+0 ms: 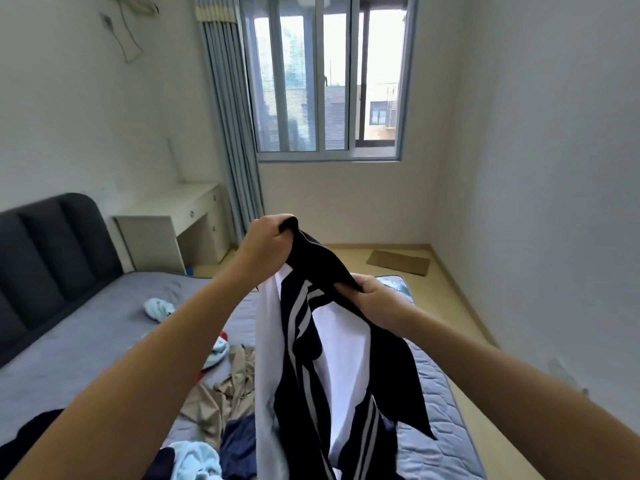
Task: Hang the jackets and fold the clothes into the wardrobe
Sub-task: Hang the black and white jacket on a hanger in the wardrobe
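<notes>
A black and white jacket (332, 348) with white stripes hangs in the air over the bed. My left hand (266, 244) grips its dark collar end at the top, held higher. My right hand (375, 296) grips the dark fabric lower and to the right. The jacket's body drapes down between my arms toward the bed. Under it on the bed (86, 327) lie a beige garment (221, 393), a dark blue garment (239, 445) and a light blue garment (194, 460). No wardrobe is in view.
A small light blue cloth (159, 308) lies further up the grey bed, near the dark padded headboard (52, 258). A white desk (176, 223) stands by the curtain (228, 133) and window. Flat cardboard (398, 261) lies on the wooden floor at the right.
</notes>
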`<state>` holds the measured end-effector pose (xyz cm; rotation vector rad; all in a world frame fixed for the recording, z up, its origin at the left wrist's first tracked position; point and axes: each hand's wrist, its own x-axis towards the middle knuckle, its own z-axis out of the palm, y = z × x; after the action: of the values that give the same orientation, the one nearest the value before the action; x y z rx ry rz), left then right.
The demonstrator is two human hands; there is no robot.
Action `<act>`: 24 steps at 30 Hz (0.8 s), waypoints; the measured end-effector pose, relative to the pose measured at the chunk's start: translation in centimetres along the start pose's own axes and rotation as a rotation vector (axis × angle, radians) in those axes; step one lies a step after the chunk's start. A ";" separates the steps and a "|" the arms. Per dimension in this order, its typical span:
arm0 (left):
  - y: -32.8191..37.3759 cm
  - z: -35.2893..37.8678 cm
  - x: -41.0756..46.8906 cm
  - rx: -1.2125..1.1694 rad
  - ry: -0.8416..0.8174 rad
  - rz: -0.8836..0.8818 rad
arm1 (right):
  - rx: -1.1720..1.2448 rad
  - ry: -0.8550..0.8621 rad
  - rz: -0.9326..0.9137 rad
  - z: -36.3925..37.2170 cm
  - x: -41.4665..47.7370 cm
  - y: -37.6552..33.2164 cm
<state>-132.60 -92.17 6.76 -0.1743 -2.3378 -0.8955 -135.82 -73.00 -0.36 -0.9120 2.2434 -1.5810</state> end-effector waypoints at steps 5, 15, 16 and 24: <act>-1.2 -1.9 0.8 -0.002 0.092 -0.105 | 0.004 -0.178 0.168 -1.4 -1.2 0.2; -4.5 -4.8 0.8 0.193 0.119 -0.209 | -0.689 0.028 0.147 -7.9 -0.9 0.2; -3.9 -5.3 1.4 0.195 0.131 -0.208 | -0.614 0.174 0.060 -8.9 -0.2 -1.5; -2.1 -9.4 2.0 0.637 -0.097 0.515 | -1.003 0.091 -0.185 -13.3 -1.8 -8.4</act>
<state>-130.09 -99.96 12.20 -0.5234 -2.3696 0.1152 -138.59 -63.63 12.14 -1.2871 3.1033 -0.4378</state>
